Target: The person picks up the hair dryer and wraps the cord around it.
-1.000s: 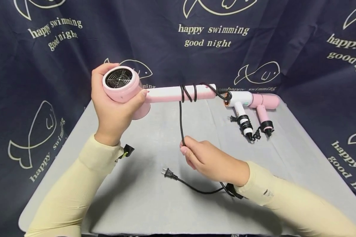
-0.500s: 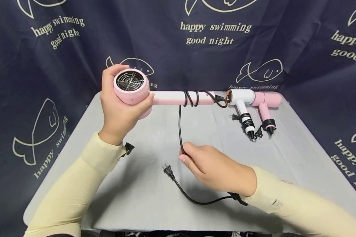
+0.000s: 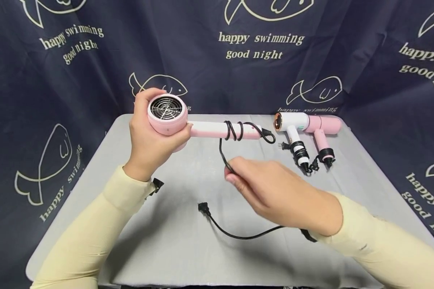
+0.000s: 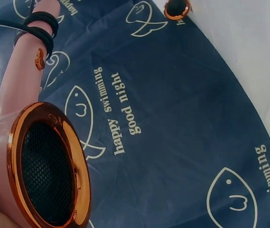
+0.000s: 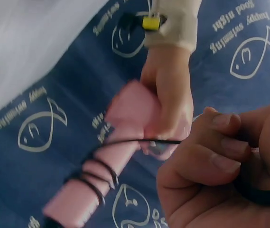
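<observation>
My left hand (image 3: 150, 140) grips a pink hair dryer (image 3: 168, 125) round its barrel and holds it up over the table. Its handle points right, with the black cord (image 3: 230, 131) looped a few times round it. In the left wrist view the copper-rimmed nozzle (image 4: 81, 166) faces the camera. My right hand (image 3: 278, 188) pinches the cord below the handle, fingers curled in the right wrist view around the black cord (image 5: 263, 194). Beyond that hand the cord's free end curves left to a two-pin plug (image 3: 203, 208).
A white hair dryer (image 3: 293, 121) and another pink hair dryer (image 3: 325, 124) lie side by side at the back right of the grey table (image 3: 188, 257), cords wound round their handles. A dark blue curtain (image 3: 188, 48) with fish prints surrounds the table.
The left hand has brought the hair dryer right and a little down. My right hand has moved right and, lately, up, still pinching the cord; the plug end swings along below.
</observation>
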The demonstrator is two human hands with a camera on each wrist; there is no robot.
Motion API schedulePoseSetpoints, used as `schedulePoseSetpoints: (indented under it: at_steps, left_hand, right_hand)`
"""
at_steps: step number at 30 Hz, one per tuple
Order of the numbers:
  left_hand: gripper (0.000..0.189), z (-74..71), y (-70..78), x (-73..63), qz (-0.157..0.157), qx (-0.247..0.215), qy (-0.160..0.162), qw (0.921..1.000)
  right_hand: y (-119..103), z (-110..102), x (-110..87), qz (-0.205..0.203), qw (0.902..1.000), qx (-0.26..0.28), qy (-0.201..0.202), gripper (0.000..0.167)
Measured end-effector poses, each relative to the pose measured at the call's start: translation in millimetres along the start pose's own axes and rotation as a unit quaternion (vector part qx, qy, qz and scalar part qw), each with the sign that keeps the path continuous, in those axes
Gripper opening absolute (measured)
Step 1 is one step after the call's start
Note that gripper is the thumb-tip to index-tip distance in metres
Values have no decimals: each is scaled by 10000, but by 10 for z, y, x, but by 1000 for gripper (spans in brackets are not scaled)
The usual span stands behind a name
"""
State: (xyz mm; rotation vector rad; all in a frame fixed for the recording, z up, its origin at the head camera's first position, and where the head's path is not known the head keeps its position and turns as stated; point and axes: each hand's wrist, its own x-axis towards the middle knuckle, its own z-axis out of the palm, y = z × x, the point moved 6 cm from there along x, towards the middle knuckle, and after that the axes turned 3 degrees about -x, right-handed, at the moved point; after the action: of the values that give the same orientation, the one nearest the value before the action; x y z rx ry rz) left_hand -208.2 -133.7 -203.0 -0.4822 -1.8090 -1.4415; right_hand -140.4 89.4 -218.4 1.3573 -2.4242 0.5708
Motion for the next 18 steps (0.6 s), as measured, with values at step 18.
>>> schedulePoseSetpoints:
  at_steps: [18]
  left_hand:
    - [64, 22, 83, -95, 48, -390, -507, 9979]
  right_hand:
    - [667, -591, 375, -572, 9699, -1291, 1985, 21]
